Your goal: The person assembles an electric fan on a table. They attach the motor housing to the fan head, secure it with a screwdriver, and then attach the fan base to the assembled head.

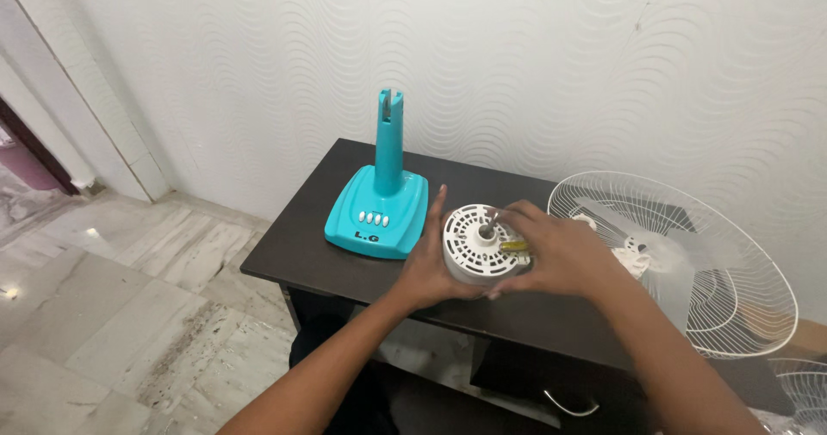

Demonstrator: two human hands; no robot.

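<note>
White round vented motor housing [476, 244], metal shaft upright, cupped by both hands.

Glossy turquoise plastic fan base [376, 211]

On desk [345, 271]: fan stand [380, 202] at left; motor housing [479, 244] just right of it, between both hands; wire guard [680, 263] at far right.
</note>
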